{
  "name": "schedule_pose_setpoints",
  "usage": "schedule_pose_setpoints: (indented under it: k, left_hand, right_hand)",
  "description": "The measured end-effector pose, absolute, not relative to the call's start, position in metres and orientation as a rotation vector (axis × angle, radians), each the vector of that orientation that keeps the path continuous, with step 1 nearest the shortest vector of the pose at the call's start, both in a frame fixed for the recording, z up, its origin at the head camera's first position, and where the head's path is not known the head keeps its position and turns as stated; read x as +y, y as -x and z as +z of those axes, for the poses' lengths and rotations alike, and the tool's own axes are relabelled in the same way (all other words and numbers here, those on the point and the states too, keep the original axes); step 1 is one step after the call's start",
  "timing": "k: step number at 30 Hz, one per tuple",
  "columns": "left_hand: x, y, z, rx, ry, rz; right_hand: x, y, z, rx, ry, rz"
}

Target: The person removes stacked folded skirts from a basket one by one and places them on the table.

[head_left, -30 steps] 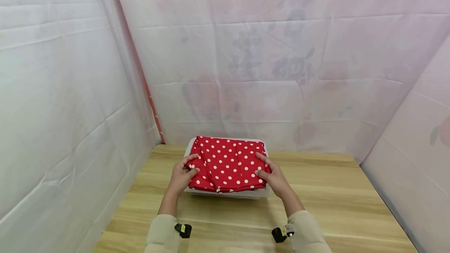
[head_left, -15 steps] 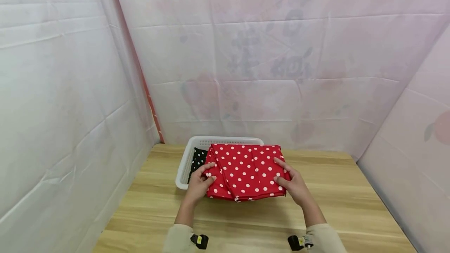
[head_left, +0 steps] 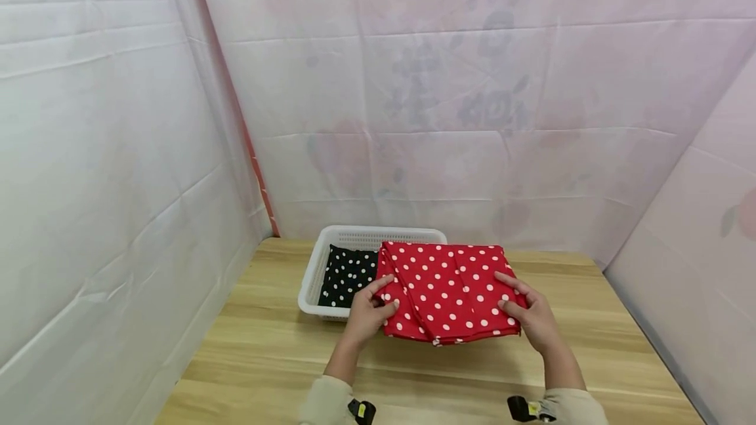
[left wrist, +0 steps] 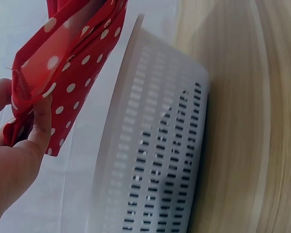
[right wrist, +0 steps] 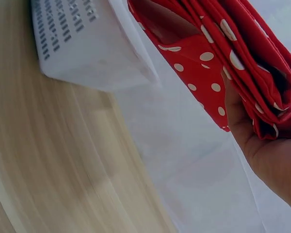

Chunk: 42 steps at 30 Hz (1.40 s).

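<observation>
A folded red cloth with white dots [head_left: 445, 290] is held up level between both hands, over the right part of a white plastic basket [head_left: 315, 281] and beyond its right side. My left hand [head_left: 366, 313] pinches the cloth's left edge, thumb on top; in the left wrist view the fingers [left wrist: 41, 124] curl under the fabric. The right hand [head_left: 531, 317] grips the opposite edge, and the right wrist view shows several stacked folds [right wrist: 242, 68] in its grasp. Inside the basket lies a folded black cloth with white dots [head_left: 348, 274], its right part hidden behind the red one.
The basket stands near the back of a wooden table [head_left: 260, 346]. Pale printed sheets [head_left: 437, 149] hang behind the table and along both sides. A small black camera is strapped at each wrist, over beige sleeves [head_left: 331, 399].
Both hands have carried the red cloth to the right from above the basket. The basket's left part and the black cloth in it have come into sight.
</observation>
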<state>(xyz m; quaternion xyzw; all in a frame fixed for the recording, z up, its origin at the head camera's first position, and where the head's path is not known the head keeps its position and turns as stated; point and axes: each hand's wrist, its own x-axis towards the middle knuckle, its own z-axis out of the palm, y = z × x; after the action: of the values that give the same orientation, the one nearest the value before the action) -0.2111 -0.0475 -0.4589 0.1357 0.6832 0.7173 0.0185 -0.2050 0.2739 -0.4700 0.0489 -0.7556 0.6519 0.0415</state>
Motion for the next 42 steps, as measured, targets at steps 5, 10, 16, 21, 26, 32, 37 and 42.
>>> schedule_pose_setpoints:
  k: [5,10,16,21,26,32,37,42]
  left_hand:
    - [-0.036,0.209,-0.458,2.119,-0.424,2.217]
    - [-0.019,0.208,-0.460,2.080,-0.437,2.235]
    - [0.004,0.218,-0.482,1.984,-0.446,2.239]
    - [0.019,0.216,-0.482,1.964,-0.485,2.213]
    - [0.036,0.222,-0.494,1.938,-0.487,2.235]
    - [0.060,0.224,-0.505,1.895,-0.430,2.342]
    - [0.080,0.226,-0.510,1.932,-0.356,2.355]
    - [0.094,0.230,-0.511,1.934,-0.319,2.315]
  right_hand:
    - [0.286,0.201,-0.471,-2.287,-0.138,2.020]
    - [0.301,0.197,-0.470,-2.219,-0.136,2.070]
    - [0.321,0.194,-0.469,-2.152,-0.110,2.118]
    - [0.335,0.190,-0.471,-2.074,-0.092,2.198]
    - [0.350,0.189,-0.474,-2.043,-0.067,2.245]
    - [0.369,0.189,-0.476,-2.047,0.017,2.249]
    - [0.384,0.191,-0.477,-2.062,0.033,2.253]
    - [0.393,0.196,-0.481,-2.042,0.016,2.275]
